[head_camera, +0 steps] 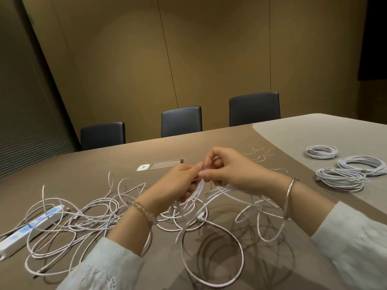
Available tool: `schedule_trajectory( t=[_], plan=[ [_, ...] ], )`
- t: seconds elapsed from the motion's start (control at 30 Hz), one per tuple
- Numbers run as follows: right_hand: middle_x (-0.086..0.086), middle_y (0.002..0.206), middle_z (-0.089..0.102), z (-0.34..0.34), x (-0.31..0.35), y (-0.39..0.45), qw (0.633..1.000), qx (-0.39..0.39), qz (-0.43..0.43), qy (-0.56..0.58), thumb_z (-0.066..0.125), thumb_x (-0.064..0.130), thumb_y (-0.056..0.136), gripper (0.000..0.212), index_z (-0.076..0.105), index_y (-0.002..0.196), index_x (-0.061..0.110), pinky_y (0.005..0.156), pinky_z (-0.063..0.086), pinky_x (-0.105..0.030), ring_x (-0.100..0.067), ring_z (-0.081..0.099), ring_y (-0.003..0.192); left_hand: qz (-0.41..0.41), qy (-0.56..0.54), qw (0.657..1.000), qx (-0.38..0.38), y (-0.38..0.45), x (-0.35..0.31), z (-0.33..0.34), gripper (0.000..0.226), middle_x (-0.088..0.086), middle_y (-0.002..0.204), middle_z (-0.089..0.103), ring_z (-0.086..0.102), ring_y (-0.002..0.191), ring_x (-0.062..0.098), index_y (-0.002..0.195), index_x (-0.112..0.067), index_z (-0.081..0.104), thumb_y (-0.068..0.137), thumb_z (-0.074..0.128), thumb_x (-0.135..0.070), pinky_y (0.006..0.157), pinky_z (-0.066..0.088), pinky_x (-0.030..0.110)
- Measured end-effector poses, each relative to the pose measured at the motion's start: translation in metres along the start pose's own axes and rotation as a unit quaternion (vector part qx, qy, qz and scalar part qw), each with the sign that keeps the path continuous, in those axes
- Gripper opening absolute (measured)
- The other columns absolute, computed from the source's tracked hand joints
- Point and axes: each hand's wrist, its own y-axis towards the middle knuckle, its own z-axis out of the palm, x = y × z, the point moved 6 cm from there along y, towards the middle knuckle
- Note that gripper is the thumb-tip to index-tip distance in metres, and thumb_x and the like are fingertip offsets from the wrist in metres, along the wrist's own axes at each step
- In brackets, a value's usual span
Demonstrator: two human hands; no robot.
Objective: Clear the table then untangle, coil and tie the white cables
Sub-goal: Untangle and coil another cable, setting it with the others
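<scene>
Sleeves lay nearest the camera. Both hands met above the worktop: the left hand gripped a bunch of cable loops, the right hand pinched them at the top. Loops hung downward from the hands into the tangle, which spread leftward over a power strip. Three coils lay well apart, right. Whether a tie was pinched could not be told.

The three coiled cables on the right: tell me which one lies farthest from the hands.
The smallest coil, at the back of the group. The other two coils lie nearer the camera, overlapping each other.
</scene>
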Motion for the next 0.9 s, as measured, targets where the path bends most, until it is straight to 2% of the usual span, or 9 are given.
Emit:
schedule_trajectory(
  t=[0.1,0.2,0.27,0.33,0.4,0.47,0.6,0.77,0.9],
  plan=[
    [-0.003,0.073,0.068,-0.007,-0.007,-0.002,0.999,0.014,0.031,-0.002,0.072,0.025,0.086,0.022,0.061,0.095,0.008,0.060,0.051,-0.022,-0.011,0.062,0.064,-0.026,-0.030,0.998,0.039,0.000,0.000,0.000,0.042,-0.003,0.053,0.025,0.019,0.041,0.008,0.072,-0.014,0.051,0.104,0.040,-0.038,0.040,0.014,0.020],
    [-0.002,0.092,0.071,-0.016,-0.012,-0.009,0.998,0.035,0.024,-0.040,0.082,0.035,0.073,0.037,0.064,0.100,0.016,0.072,0.055,-0.024,-0.012,0.067,0.080,-0.042,-0.119,0.991,0.043,0.004,0.000,-0.005,0.042,-0.006,0.048,0.019,0.013,0.037,0.005,0.070,-0.014,0.044,0.105,0.037,-0.037,0.038,0.008,0.018],
    [0.006,0.099,0.069,-0.018,-0.014,-0.015,0.990,0.057,0.014,-0.127,0.087,0.033,0.067,0.044,0.063,0.103,0.026,0.077,0.056,-0.024,-0.007,0.066,0.088,-0.041,-0.156,0.986,0.036,0.008,0.001,-0.011,0.040,-0.008,0.046,0.019,0.013,0.035,0.003,0.071,-0.014,0.041,0.105,0.036,-0.036,0.037,0.006,0.017],
    [0.010,0.099,0.067,-0.022,-0.015,-0.017,0.977,0.027,-0.018,-0.209,0.084,0.022,0.073,0.037,0.066,0.105,0.027,0.080,0.056,-0.024,-0.006,0.064,0.090,-0.041,-0.170,0.984,0.035,0.011,0.002,-0.015,0.040,-0.008,0.047,0.019,0.014,0.035,0.003,0.072,-0.015,0.041,0.105,0.036,-0.036,0.036,0.007,0.017],
    [0.009,0.094,0.070,-0.030,-0.013,-0.017,0.969,-0.033,-0.056,-0.240,0.077,0.012,0.081,0.023,0.073,0.101,0.020,0.078,0.055,-0.020,-0.002,0.064,0.084,-0.042,-0.172,0.984,0.033,0.014,0.003,-0.019,0.040,-0.007,0.048,0.020,0.014,0.036,0.004,0.072,-0.015,0.041,0.105,0.037,-0.036,0.037,0.008,0.018],
    [0.010,0.087,0.069,-0.039,-0.012,-0.016,0.956,-0.084,-0.077,-0.271,0.074,0.010,0.084,0.013,0.075,0.092,0.020,0.070,0.047,-0.011,0.007,0.059,0.073,-0.046,-0.188,0.981,0.027,0.015,0.005,-0.023,0.039,-0.007,0.048,0.021,0.015,0.036,0.004,0.072,-0.015,0.042,0.104,0.037,-0.037,0.038,0.008,0.018],
    [0.010,0.087,0.056,-0.057,-0.019,-0.014,0.939,-0.102,-0.072,-0.322,0.071,0.012,0.085,0.019,0.066,0.080,0.029,0.063,0.033,-0.004,0.004,0.049,0.075,-0.045,-0.233,0.971,0.009,0.018,0.008,-0.035,0.040,-0.009,0.047,0.020,0.016,0.033,0.002,0.071,-0.016,0.041,0.104,0.037,-0.036,0.034,0.009,0.016],
    [0.010,0.086,0.053,-0.076,-0.035,-0.015,0.941,-0.098,-0.065,-0.316,0.067,0.008,0.087,0.033,0.054,0.076,0.036,0.065,0.033,-0.015,-0.003,0.049,0.081,-0.034,-0.287,0.957,-0.036,0.019,0.016,-0.064,0.040,-0.009,0.046,0.022,0.018,0.032,0.001,0.070,-0.017,0.041,0.104,0.037,-0.037,0.033,0.013,0.015],
    [0.010,0.085,0.056,-0.094,-0.055,-0.017,0.918,-0.089,-0.061,-0.380,0.063,0.007,0.090,0.019,0.065,0.090,0.026,0.068,0.039,-0.023,-0.014,0.050,0.086,-0.023,-0.361,0.928,-0.085,0.018,0.024,-0.088,0.040,-0.010,0.042,0.024,0.019,0.029,0.001,0.069,-0.018,0.038,0.105,0.035,-0.036,0.031,0.013,0.014]
  ],
)
